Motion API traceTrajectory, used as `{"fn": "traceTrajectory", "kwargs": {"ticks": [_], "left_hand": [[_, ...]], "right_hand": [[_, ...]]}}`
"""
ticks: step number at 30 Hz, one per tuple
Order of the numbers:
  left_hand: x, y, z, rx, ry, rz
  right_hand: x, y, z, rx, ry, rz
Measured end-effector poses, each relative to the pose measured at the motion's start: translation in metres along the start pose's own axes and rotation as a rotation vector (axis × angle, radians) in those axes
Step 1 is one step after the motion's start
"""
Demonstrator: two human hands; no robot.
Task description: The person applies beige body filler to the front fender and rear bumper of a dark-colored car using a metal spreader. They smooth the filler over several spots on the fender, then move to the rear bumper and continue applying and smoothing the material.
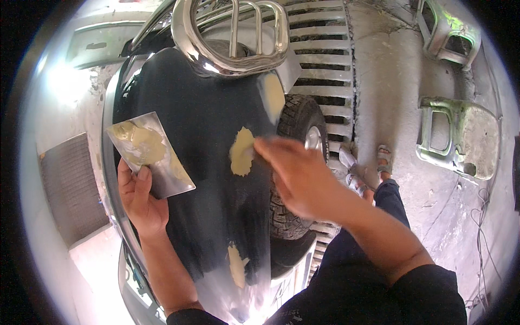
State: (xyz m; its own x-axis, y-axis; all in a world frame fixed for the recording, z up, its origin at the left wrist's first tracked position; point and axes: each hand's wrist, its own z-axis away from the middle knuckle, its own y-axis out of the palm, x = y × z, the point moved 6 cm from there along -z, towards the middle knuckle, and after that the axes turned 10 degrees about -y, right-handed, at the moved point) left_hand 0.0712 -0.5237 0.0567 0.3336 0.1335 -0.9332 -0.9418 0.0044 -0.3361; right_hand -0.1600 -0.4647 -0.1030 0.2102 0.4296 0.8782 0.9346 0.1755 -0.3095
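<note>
My left hand (143, 197) grips a flat metal plate (168, 187) by its near edge, with the thumb on top. Yellowish filler paste (149, 145) is smeared over the plate. Below and beside it lies the dark, dull-surfaced fender (189, 103) of a vehicle. My right hand (295, 170) is closed in a pinch at the right edge of a filler patch (241, 154) on that fender. Motion blurs its fingertips, and whatever they hold cannot be made out. A second patch (236, 265) sits nearer to me, and a third (273, 95) lies beside the tyre.
A chrome tube guard (233, 67) rises at the far end. Right of the fender is a wheel with a knobby tyre (303, 116), beside a slatted floor grate (325, 59). Two plastic stools (460, 135) (452, 35) and loose cables (480, 216) are at the right.
</note>
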Motion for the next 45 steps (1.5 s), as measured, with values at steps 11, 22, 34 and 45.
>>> {"fn": "traceTrajectory", "kwargs": {"ticks": [11,22,34,45], "left_hand": [[0.000,-0.001,-0.001,-0.009,0.003,-0.052],[-0.002,0.008,0.001,0.021,0.032,-0.046],[0.012,0.050,0.023,0.103,-0.164,0.102],[0.029,0.066,0.040,0.136,-0.254,0.258]], "right_hand": [[0.029,0.018,0.013,0.165,-0.155,0.025],[-0.006,0.011,-0.016,0.019,0.059,-0.213],[0.036,-0.039,-0.002,-0.196,-0.093,-0.515],[0.050,-0.002,0.014,-0.219,-0.404,-0.213]]}}
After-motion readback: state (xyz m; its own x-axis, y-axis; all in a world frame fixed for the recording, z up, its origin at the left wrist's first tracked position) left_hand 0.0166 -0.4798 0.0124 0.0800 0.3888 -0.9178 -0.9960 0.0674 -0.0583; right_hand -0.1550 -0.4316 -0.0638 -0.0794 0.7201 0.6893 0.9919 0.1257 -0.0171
